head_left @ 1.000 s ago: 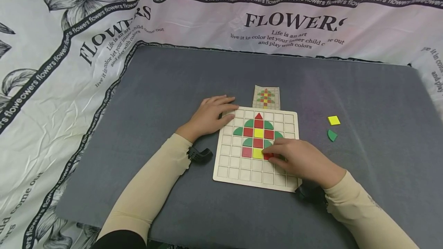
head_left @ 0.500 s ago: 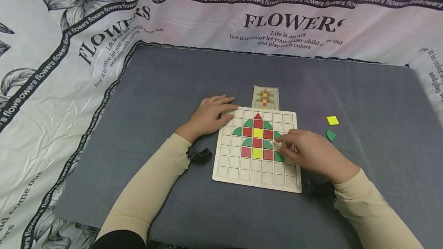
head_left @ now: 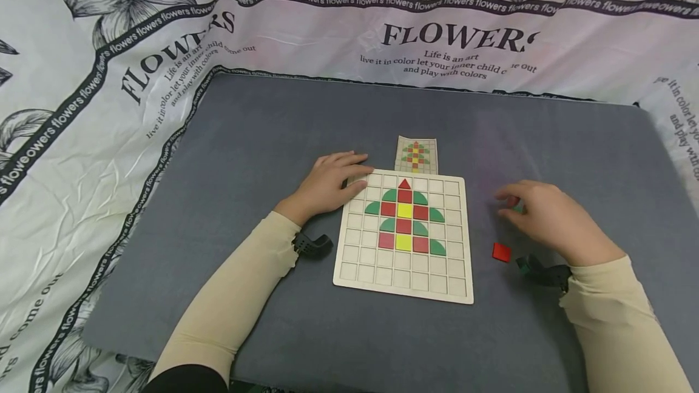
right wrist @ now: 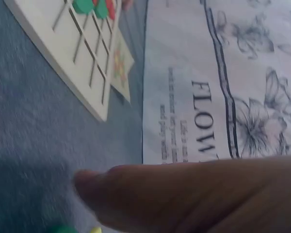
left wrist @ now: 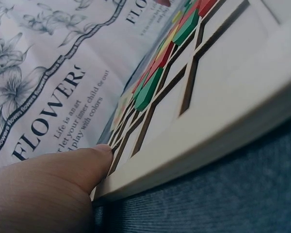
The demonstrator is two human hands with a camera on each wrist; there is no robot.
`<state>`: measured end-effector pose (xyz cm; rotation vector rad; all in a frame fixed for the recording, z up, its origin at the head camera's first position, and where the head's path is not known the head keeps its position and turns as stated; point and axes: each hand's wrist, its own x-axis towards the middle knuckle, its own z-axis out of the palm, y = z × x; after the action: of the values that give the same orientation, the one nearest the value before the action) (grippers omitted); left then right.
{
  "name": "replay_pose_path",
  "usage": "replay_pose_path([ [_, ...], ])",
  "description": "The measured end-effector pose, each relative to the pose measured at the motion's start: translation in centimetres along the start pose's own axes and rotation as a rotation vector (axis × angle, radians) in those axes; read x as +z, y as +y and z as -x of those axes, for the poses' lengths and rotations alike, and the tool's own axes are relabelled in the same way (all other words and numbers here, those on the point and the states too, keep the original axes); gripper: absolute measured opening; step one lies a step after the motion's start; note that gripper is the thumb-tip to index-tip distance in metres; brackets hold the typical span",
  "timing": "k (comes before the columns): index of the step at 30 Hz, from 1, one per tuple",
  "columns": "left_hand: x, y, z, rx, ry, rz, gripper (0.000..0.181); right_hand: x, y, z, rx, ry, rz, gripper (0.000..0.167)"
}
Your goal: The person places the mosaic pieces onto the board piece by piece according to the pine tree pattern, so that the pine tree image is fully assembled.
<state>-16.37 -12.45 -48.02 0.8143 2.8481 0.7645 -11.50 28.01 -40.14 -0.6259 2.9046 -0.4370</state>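
Observation:
My left hand [head_left: 327, 184] rests with fairly straight fingers on the far left corner of a wooden grid board [head_left: 401, 293]. In the left wrist view, the thumb [left wrist: 82, 167] lies over the board's edge. Red and yellow squares, a red triangle [head_left: 404, 184] and green quarter-round tiles [head_left: 437, 247] form a tree shape on the grid. My right hand [head_left: 551, 217] hovers right of the board, fingertips bent but apart, above a partly hidden green tile [head_left: 518, 206]. In the right wrist view, slivers of a green tile [right wrist: 63, 228] and a yellow tile [right wrist: 96, 230] show beneath it.
A small pattern card [head_left: 416, 155] showing a similar tree lies against the board's far edge. A loose red square tile [head_left: 501, 252] lies near the right wrist strap [head_left: 546, 273]. Grey cloth [head_left: 273, 120] covers the table, with a printed floral sheet [head_left: 306, 35] behind it.
My right hand has left the tiles on the board and moved right, over the loose tiles. A red square tile near the wrist is now uncovered. The left hand stays put.

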Motion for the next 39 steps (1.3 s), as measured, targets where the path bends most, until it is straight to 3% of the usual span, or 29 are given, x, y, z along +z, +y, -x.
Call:
replay_pose_path([
  [12, -0.2, 0.2, 0.0, -0.01, -0.007, -0.002, 0.045, -0.3, 3.1, 0.3, 0.096, -0.145, -0.021, 0.032],
  [23, -0.1, 0.2, 0.1, -0.013, -0.003, 0.006, 0.046, 0.1, 3.5, 0.4, 0.093, -0.12, -0.04, 0.03],
  [31, 0.0, 0.1, 0.2, -0.009, -0.004, 0.012, 0.045, 0.0, 3.4, 0.4, 0.129, -0.183, -0.06, 0.029],
  [39, -0.1, 0.2, 0.2, -0.006, -0.001, 0.013, 0.045, 0.3, 2.0, 0.3, 0.041, -0.107, -0.063, 0.014],
])
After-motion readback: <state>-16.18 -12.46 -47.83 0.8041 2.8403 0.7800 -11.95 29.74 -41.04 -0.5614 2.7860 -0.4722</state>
